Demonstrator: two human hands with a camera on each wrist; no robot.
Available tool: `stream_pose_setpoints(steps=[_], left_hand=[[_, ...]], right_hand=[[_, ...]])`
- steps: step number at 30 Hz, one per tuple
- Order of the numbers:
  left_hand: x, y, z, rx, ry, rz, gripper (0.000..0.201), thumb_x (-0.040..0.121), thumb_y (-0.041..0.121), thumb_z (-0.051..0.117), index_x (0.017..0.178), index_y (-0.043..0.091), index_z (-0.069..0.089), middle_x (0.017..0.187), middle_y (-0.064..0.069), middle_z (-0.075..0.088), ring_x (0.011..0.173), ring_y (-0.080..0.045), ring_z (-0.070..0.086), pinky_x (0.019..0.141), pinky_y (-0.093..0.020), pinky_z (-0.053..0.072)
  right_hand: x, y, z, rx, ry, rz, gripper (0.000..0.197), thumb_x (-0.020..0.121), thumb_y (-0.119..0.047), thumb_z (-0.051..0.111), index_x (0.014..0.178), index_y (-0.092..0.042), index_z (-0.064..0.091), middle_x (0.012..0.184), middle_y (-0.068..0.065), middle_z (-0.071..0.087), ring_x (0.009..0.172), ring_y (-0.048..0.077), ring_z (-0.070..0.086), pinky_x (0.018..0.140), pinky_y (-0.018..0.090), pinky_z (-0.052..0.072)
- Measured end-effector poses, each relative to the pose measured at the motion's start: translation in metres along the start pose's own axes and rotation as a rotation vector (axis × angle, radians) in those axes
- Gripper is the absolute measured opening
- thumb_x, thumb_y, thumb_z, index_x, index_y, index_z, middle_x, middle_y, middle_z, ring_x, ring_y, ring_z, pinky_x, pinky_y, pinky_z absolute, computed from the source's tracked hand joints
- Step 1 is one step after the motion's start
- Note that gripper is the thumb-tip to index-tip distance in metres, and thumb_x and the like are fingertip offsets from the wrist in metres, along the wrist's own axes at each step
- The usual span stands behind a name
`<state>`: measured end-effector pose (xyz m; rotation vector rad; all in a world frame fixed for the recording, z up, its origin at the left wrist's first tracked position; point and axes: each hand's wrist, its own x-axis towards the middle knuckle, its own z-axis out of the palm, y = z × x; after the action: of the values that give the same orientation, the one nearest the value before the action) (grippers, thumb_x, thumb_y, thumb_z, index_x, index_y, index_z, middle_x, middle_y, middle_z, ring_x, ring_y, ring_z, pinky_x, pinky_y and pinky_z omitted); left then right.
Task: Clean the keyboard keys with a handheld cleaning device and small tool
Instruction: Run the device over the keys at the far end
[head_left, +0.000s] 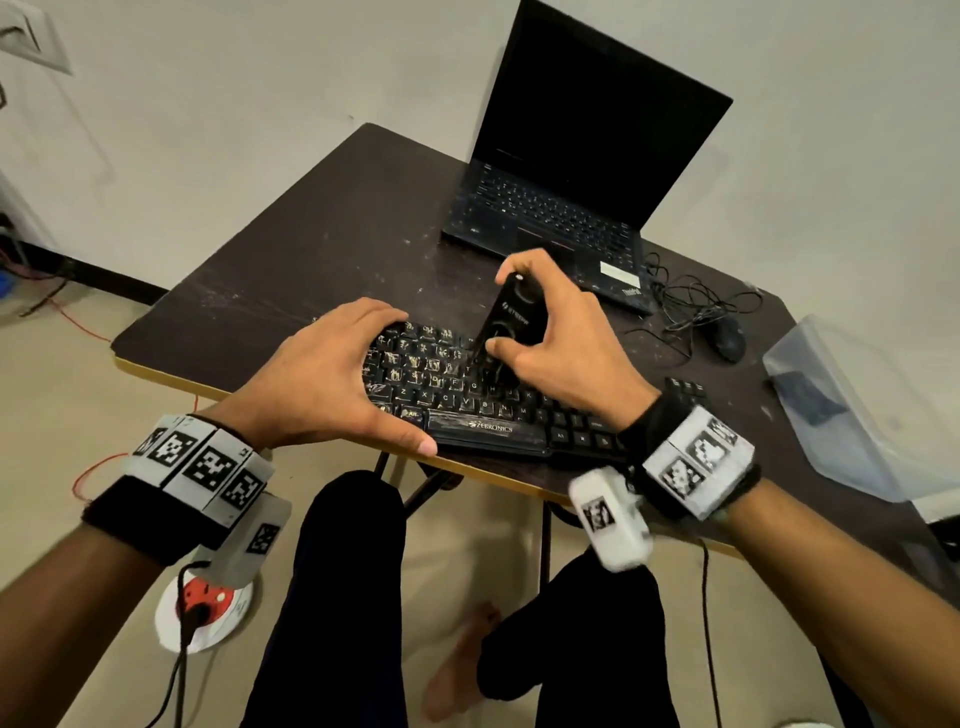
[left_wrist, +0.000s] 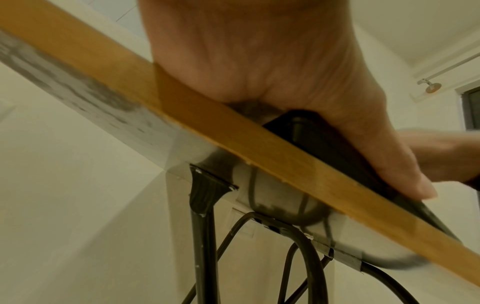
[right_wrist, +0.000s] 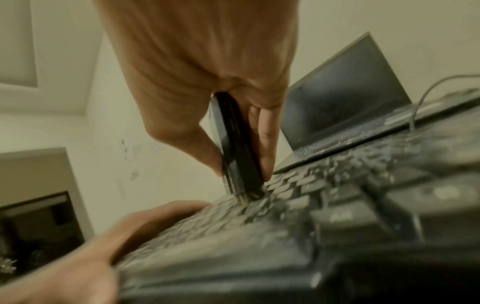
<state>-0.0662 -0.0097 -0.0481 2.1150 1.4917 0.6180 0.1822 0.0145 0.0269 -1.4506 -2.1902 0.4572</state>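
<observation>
A black, dusty keyboard (head_left: 483, 410) lies at the near edge of the dark table (head_left: 311, 244). My left hand (head_left: 332, 374) grips its left end, fingers over the far edge and thumb along the near edge. My right hand (head_left: 540, 332) holds a flat black handheld cleaning device (head_left: 511, 322) tilted upright, thumb on its front and fingers behind. Its brush end presses down among the middle keys. In the right wrist view the device (right_wrist: 235, 148) stands with bristles on the keys (right_wrist: 285, 197). In the left wrist view my left hand (left_wrist: 272, 82) clasps the keyboard (left_wrist: 311, 139) over the table's wooden edge (left_wrist: 182, 111).
An open black laptop (head_left: 571, 171) with a dark screen stands behind the keyboard. A black mouse (head_left: 727, 338) with a tangled cable lies to the right. A translucent plastic box (head_left: 852, 405) sits at the table's right edge. My knees are under the table.
</observation>
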Motion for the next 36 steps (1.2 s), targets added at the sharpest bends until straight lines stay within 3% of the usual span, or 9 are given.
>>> stream_pose_setpoints(steps=[2,7,11,15,19,23,27,31,36], left_hand=[[0.0,0.0,0.0,0.004,-0.003,-0.005,0.137,0.035,0.104,0.068,0.149,0.032,0.041,0.141,0.023,0.044,0.128,-0.003,0.046,0.113,-0.045,0.044],[0.0,0.001,0.0,0.004,-0.01,-0.008,0.137,0.037,0.103,0.069,0.15,0.033,0.038,0.143,0.021,0.044,0.128,-0.005,0.046,0.114,-0.047,0.044],[-0.001,0.0,0.0,0.003,-0.018,-0.007,0.135,0.038,0.101,0.071,0.15,0.033,0.039,0.14,0.023,0.044,0.126,-0.004,0.046,0.113,-0.044,0.044],[-0.001,0.001,0.0,-0.004,-0.012,-0.009,0.136,0.037,0.102,0.071,0.15,0.033,0.039,0.142,0.023,0.043,0.126,-0.003,0.045,0.114,-0.042,0.042],[-0.001,0.0,0.001,0.003,-0.013,-0.014,0.136,0.036,0.102,0.07,0.15,0.033,0.039,0.142,0.023,0.043,0.126,-0.002,0.045,0.114,-0.043,0.043],[0.0,0.001,0.0,0.005,-0.016,-0.019,0.139,0.036,0.103,0.068,0.152,0.032,0.038,0.144,0.022,0.043,0.128,-0.005,0.046,0.114,-0.047,0.043],[0.0,0.001,0.001,0.014,-0.003,-0.017,0.137,0.036,0.103,0.069,0.15,0.033,0.04,0.141,0.024,0.043,0.126,-0.002,0.045,0.113,-0.043,0.044],[0.0,0.003,0.002,0.015,0.001,-0.014,0.138,0.035,0.104,0.067,0.15,0.032,0.04,0.143,0.023,0.043,0.127,-0.004,0.046,0.113,-0.044,0.044],[-0.001,0.002,0.003,0.021,0.013,-0.015,0.136,0.035,0.104,0.068,0.148,0.033,0.042,0.142,0.022,0.045,0.13,-0.006,0.047,0.113,-0.044,0.044]], right_hand=[[-0.014,-0.001,0.002,0.018,-0.065,-0.052,0.056,0.085,-0.012,0.083,0.122,-0.035,0.048,0.087,0.001,0.074,0.064,0.018,0.072,0.061,0.034,0.061],[-0.013,0.014,-0.004,0.021,0.074,0.056,0.054,0.088,-0.013,0.084,0.124,-0.032,0.048,0.087,-0.008,0.067,0.063,0.008,0.069,0.053,0.019,0.053],[-0.017,0.007,-0.002,-0.007,-0.037,-0.04,0.055,0.087,-0.012,0.083,0.123,-0.034,0.048,0.085,-0.001,0.073,0.06,0.014,0.071,0.057,0.024,0.056],[0.001,0.016,-0.011,-0.039,0.064,0.045,0.055,0.087,-0.013,0.083,0.124,-0.033,0.048,0.092,-0.006,0.071,0.062,0.005,0.069,0.062,0.03,0.058],[-0.016,0.007,-0.003,-0.014,-0.074,-0.082,0.057,0.085,-0.012,0.083,0.124,-0.036,0.048,0.093,0.001,0.075,0.064,0.018,0.073,0.061,0.036,0.062],[-0.008,0.011,-0.01,-0.036,0.068,0.058,0.055,0.086,-0.013,0.083,0.125,-0.032,0.049,0.092,-0.005,0.071,0.066,0.013,0.073,0.064,0.033,0.062],[-0.032,0.002,0.001,-0.009,-0.018,-0.046,0.055,0.085,-0.013,0.083,0.122,-0.036,0.05,0.085,-0.003,0.07,0.063,0.014,0.068,0.059,0.028,0.055],[-0.024,0.016,-0.008,-0.008,0.132,0.105,0.055,0.086,-0.015,0.084,0.123,-0.036,0.049,0.088,-0.008,0.069,0.071,0.01,0.07,0.068,0.035,0.063],[-0.042,0.006,0.0,0.012,0.074,0.021,0.054,0.085,-0.015,0.084,0.122,-0.037,0.051,0.085,-0.011,0.068,0.07,0.01,0.067,0.066,0.021,0.054]])
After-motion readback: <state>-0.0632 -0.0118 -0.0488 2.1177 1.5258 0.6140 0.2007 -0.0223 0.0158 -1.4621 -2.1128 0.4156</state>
